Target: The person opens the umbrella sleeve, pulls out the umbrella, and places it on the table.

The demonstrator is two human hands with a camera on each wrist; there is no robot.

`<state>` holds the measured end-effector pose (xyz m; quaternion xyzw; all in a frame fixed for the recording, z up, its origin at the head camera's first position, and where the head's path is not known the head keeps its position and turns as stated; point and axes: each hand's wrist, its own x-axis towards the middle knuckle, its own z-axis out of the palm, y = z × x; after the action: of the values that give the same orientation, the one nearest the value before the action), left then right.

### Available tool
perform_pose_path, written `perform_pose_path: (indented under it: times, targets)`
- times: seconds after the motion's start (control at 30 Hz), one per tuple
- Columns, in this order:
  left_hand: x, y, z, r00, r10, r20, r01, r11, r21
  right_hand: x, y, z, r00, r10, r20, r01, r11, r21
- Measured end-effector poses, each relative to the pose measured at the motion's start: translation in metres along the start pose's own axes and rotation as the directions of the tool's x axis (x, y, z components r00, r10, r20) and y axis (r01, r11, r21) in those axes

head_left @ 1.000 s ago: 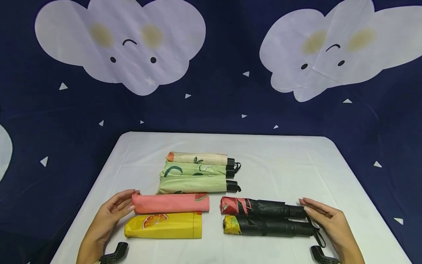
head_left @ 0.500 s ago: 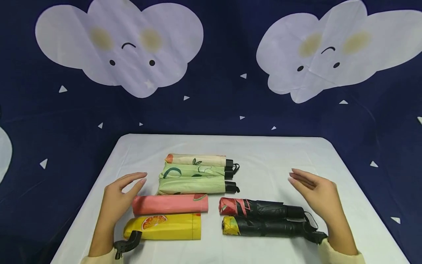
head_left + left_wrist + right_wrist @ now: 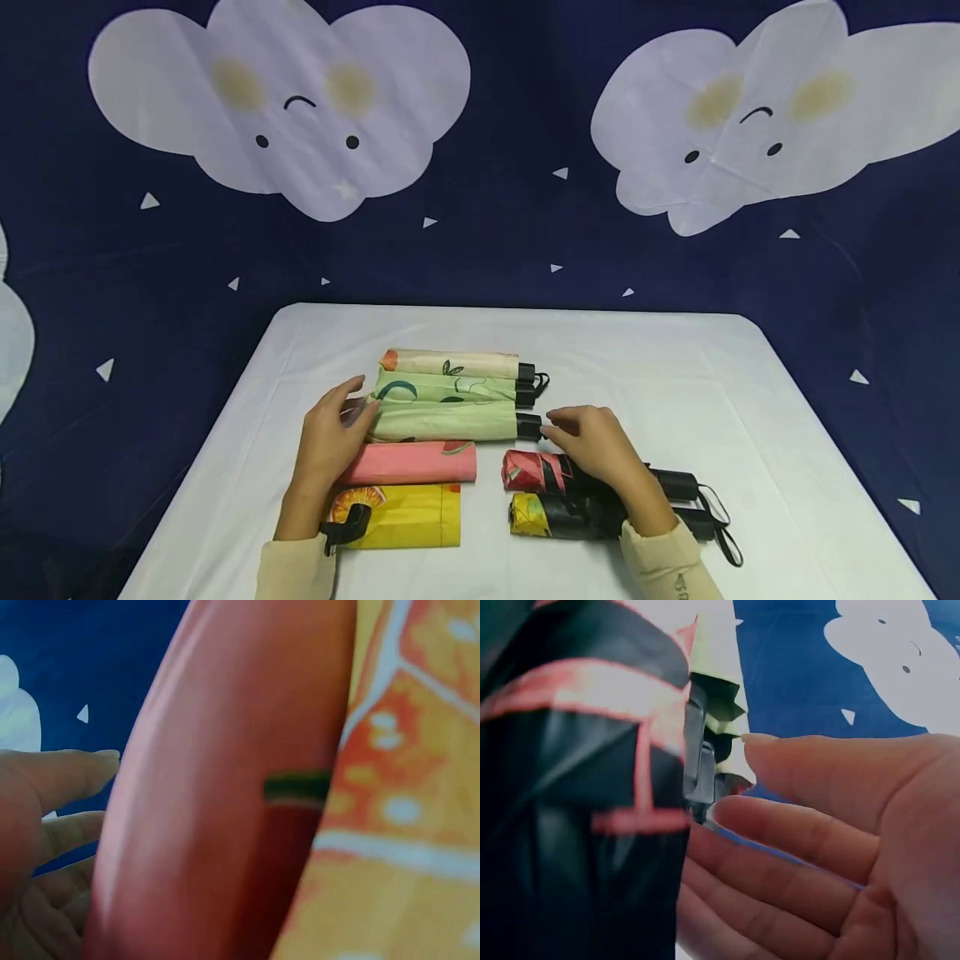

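Observation:
In the head view, a light green folded umbrella [image 3: 450, 422] lies nearest of three stacked side by side, below another green umbrella [image 3: 420, 388] and a cream umbrella [image 3: 468, 364]. My left hand [image 3: 328, 440] is at the light green umbrella's left end, thumb and fingers apart. Close to its black handle tip is my right hand [image 3: 596, 440], fingers loosely bent. In the right wrist view a gap shows between right thumb and fingers. Under my left wrist lie a pink umbrella cover [image 3: 412, 464] and a yellow umbrella cover [image 3: 412, 518].
Below my right forearm lie a red-and-black umbrella [image 3: 525, 471] and a yellow-and-black umbrella [image 3: 531, 515] with a wrist loop. All rest on a white-covered table [image 3: 637, 350]. Behind it hangs a dark blue cloth [image 3: 517, 217] with clouds.
Both hands have left the pink cover and red-and-black umbrella, lifted, then moved inward and forward to the light green umbrella's two ends. The umbrellas and covers keep their places.

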<state>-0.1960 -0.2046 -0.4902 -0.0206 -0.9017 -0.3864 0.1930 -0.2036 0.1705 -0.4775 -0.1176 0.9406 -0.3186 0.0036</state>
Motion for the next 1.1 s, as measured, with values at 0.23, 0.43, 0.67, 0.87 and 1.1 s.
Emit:
perform_pose_path:
  times: [0.23,0.43,0.67,0.87,1.1]
  targets:
    - [-0.001,-0.003,0.0,0.99,-0.092,0.109,0.083,0.993,0.088,0.0,0.002,0.012,0.999,0.004,0.052,-0.006,0.999,0.039]
    - [-0.003,-0.005,-0.001,0.979,-0.131,0.156,0.109,0.984,0.14,0.0,0.012,0.019,1.0,0.017,0.02,-0.019,0.994,0.11]
    - [-0.003,-0.004,-0.007,0.959,-0.167,0.229,0.135,0.979,0.149,0.003,0.019,0.023,1.0,-0.022,0.005,0.021,0.982,0.186]
    - [-0.002,-0.007,-0.006,0.957,-0.151,0.249,0.112,0.98,0.163,0.004,0.017,0.024,0.999,-0.031,-0.02,0.034,0.979,0.2]
    - [-0.003,-0.01,0.001,0.943,-0.167,0.288,0.119,0.977,0.175,0.001,0.02,0.028,0.999,-0.013,-0.033,0.018,0.986,0.163]
